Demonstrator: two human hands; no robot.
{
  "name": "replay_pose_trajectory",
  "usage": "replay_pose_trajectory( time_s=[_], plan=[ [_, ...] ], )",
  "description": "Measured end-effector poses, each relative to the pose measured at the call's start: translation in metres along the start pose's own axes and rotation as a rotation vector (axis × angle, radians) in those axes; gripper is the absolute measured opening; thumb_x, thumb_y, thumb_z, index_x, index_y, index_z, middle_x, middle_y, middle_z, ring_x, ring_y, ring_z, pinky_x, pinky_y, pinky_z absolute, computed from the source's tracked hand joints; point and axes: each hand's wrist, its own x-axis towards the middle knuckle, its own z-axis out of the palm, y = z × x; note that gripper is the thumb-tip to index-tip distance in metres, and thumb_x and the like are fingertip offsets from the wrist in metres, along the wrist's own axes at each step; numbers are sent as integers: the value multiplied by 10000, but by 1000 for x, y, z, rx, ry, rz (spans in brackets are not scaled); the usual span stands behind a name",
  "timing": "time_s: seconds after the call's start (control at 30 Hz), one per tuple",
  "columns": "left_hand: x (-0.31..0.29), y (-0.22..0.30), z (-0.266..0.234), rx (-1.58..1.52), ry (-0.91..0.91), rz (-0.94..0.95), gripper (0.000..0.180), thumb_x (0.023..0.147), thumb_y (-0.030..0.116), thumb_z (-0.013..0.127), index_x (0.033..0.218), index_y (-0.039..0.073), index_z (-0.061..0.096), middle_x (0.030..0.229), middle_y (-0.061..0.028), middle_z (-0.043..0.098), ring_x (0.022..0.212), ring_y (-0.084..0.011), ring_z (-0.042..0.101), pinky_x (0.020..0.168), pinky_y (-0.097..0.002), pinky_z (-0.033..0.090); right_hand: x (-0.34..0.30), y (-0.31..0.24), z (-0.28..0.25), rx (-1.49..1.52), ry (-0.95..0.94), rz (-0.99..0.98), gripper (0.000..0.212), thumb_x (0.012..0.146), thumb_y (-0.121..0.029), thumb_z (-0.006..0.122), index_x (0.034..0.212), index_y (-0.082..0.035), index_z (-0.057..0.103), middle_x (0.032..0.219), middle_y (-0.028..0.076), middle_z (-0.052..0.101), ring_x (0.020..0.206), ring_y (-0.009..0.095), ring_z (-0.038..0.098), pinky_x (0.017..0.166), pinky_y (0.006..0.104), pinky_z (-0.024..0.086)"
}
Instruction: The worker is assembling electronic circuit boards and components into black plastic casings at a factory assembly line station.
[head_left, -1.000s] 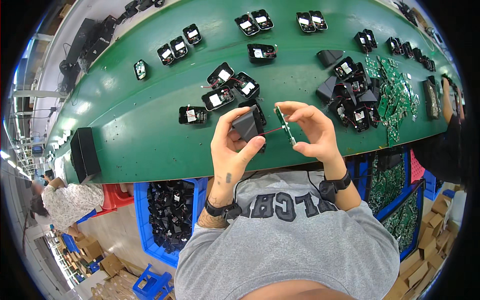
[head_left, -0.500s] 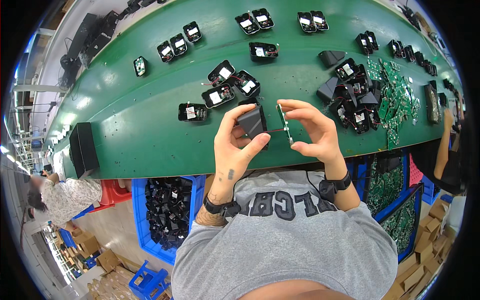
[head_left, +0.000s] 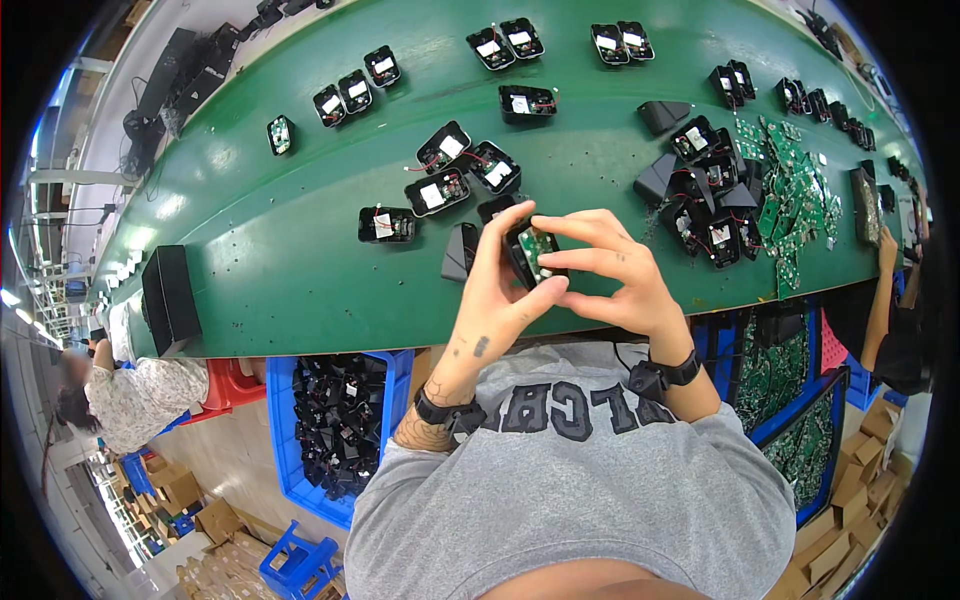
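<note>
My left hand [head_left: 497, 305] is closed around a small black plastic housing [head_left: 516, 255], its open side turned toward my right hand. A green circuit board [head_left: 531, 247] sits at the mouth of that housing; whether it is fully seated, I cannot tell. The fingertips of my right hand [head_left: 630, 285] press on the board and its edge, with the thumb low beside my left thumb. On the bench just left of my hands rests another black housing [head_left: 460, 252]. Several open housings with white labels and red wires, such as this one [head_left: 437, 191], lie beyond.
A heap of black housings [head_left: 690, 190] and a pile of green circuit boards [head_left: 785, 200] cover the right of the green bench [head_left: 270, 285]. A black box [head_left: 168, 300] stands at the left. Below the edge is a blue crate [head_left: 285, 440] of black parts. Other people sit at both sides.
My hands have come together. The housing has turned its open side toward my right hand, and the circuit board, held apart on its wire before, is now at the housing's mouth.
</note>
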Motion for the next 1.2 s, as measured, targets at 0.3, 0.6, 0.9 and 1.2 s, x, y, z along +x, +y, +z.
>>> replay_pose_trajectory(
  time_s=[0.3,0.6,0.9,1.2],
  plan=[
    [4,8,7,-297,-50,-169,590,896,-15,620,1419,114,378,1238,-53,480,1125,-165,535,911,-365,569,-12,9,32,461,447,176,154,775,70,685,909,-3,707,1137,137,660,1216,315,532,972,411,456],
    [4,4,11,-564,-102,-344,621,881,-9,592,1432,132,344,1242,-63,480,1153,-182,533,928,-442,562,-9,-1,33,411,647,350,167,774,45,723,940,25,716,948,75,690,1170,266,538,1000,392,403],
    [8,-1,9,193,45,177,567,879,-118,533,1406,13,370,1339,-154,531,1224,-242,555,1024,-349,462,-16,-2,19,292,263,495,124,732,-15,787,850,-6,748,880,21,568,1015,197,538,961,349,392],
    [6,3,6,446,-56,250,571,818,-123,571,1357,47,488,1329,-120,567,1202,-204,570,969,-313,493,-17,6,13,647,201,630,101,763,-41,780,831,11,727,923,14,579,916,131,542,820,265,426]
  ],
)
